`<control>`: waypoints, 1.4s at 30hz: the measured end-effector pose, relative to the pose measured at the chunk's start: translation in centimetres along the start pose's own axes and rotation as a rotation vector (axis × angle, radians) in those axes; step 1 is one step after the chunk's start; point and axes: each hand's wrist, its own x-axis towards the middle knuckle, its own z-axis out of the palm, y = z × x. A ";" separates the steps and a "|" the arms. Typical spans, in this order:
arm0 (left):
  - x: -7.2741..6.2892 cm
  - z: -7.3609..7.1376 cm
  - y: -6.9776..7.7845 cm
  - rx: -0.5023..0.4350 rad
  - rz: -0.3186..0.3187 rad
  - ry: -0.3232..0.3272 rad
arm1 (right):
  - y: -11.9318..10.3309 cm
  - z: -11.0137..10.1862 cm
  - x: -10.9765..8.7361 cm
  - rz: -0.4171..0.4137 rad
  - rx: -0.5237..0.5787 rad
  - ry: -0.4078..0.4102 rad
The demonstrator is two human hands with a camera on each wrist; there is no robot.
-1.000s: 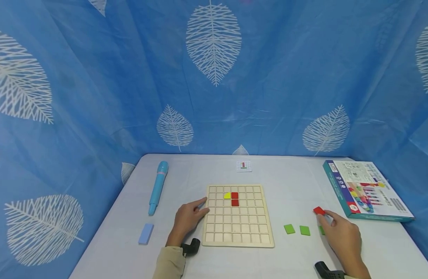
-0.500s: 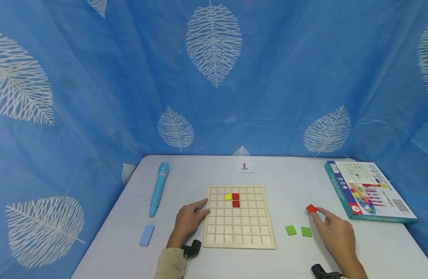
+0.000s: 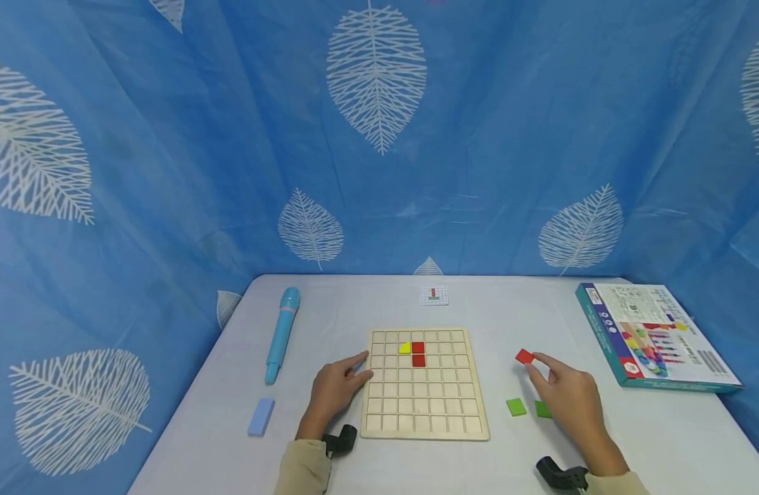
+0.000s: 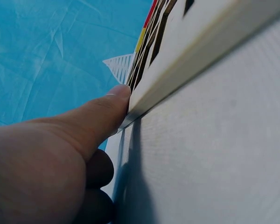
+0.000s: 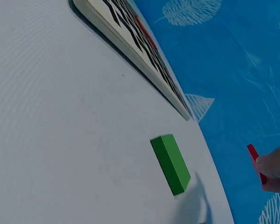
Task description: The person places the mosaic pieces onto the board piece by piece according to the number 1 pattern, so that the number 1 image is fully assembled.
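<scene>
My right hand (image 3: 571, 405) pinches a red square tile (image 3: 524, 356) between thumb and index finger, right of the board. In the right wrist view the tile shows edge-on at the fingertips. A wooden grid board (image 3: 425, 434) lies mid-table, bearing one yellow tile (image 3: 404, 348) and two red tiles (image 3: 419, 354) in its upper rows. At the board's left edge rests my left hand (image 3: 331, 393), thumb and index finger touching the rim. Two green tiles (image 3: 516, 407) show near my right hand, one partly covered by it.
Behind the board lies a small pattern card (image 3: 434, 295). To the left are a light-blue microphone-shaped thing (image 3: 282, 337) and a pale blue block (image 3: 260, 417). A flat printed box (image 3: 670, 344) lies at the right, and a blue leaf-patterned curtain (image 3: 466, 137) surrounds the table.
My right hand has moved left and slightly away from me with the red tile, now overlapping one green tile. My left hand stays at the board's edge.
</scene>
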 end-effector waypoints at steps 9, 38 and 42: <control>0.0 0.0 -0.2 0.001 0.007 -0.001 | -2.5 1.6 0.3 -0.060 0.024 -0.051; 0.0 0.1 -0.4 0.004 0.016 -0.007 | -8.6 6.2 -0.1 -0.184 0.140 -0.224; 0.1 0.2 -0.5 0.008 0.020 -0.004 | -9.4 6.8 -0.1 -0.209 0.152 -0.246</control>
